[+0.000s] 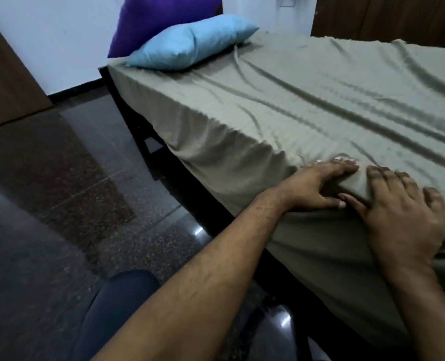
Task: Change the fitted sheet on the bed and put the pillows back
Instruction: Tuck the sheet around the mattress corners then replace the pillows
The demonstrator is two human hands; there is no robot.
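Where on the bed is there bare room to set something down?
The wide middle of the sheet, between the blue pillow and both hands, lies bare. The head end is crowded by the blue and purple pillow; the near edge by the left hand and right hand.

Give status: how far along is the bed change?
Done: grey-green sheet covers the mattress top, and the blue pillow and purple pillow are at the head. In hand: left hand grips a sheet fold at the near edge, right hand presses beside it. Left: smoothing wrinkles, tucking this side.
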